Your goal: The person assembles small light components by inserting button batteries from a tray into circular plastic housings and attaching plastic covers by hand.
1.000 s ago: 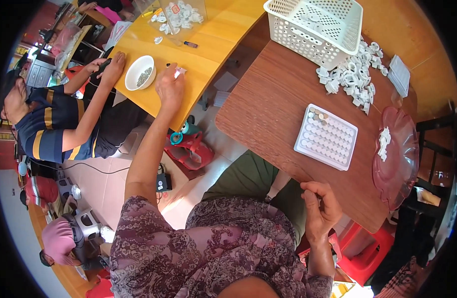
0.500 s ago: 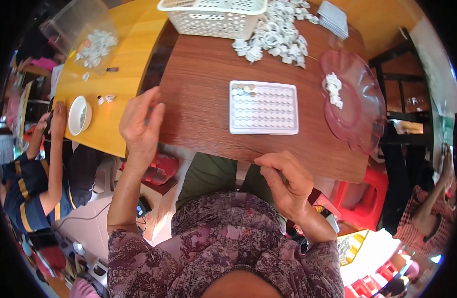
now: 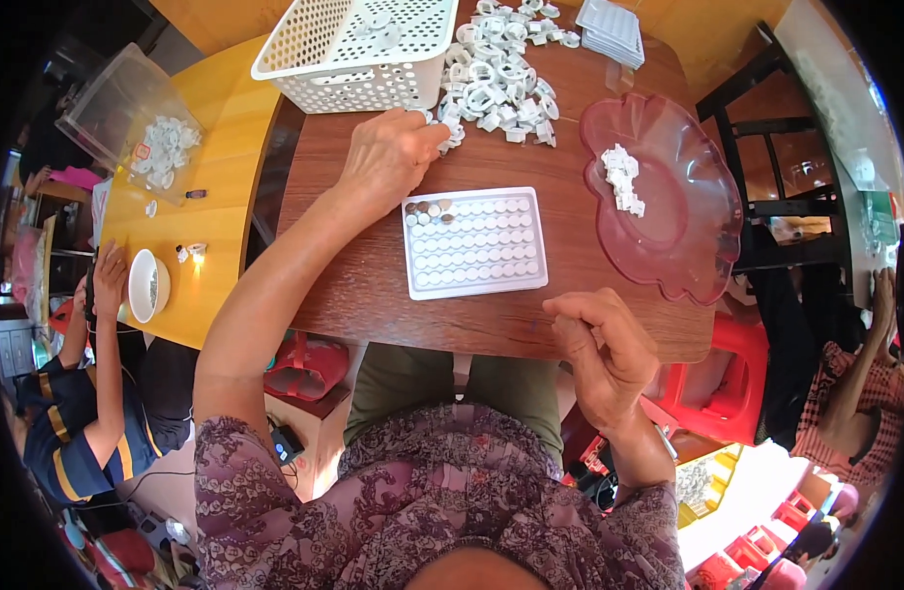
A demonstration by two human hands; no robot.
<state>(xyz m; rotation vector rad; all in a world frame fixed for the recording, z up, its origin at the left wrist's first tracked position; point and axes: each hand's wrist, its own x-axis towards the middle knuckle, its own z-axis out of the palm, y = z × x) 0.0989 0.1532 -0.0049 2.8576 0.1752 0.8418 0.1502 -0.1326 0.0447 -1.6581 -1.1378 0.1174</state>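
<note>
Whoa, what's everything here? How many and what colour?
Brown table: one, brown, in front
Yellow table: one, yellow, left
Basket: one, white, brown table's far side
Plastic parts: many, white, beside basket
Clear trays: one stack, clear, beside parts
Scalloped tray: one, pink, right
Small pieces: several, white, on scalloped tray
Rectangular tray: one, white, centre
Discs: many, mostly white, inside rectangular tray
Clear box: one, clear, on yellow table
Bowl: one, white, on yellow table
Stools: several, red, lower right
Bag: one, red, lower left
Other people: several, mixed colours, both sides
Left grip: one, bare, at parts' edge
Right grip: one, bare, near table's front edge
</note>
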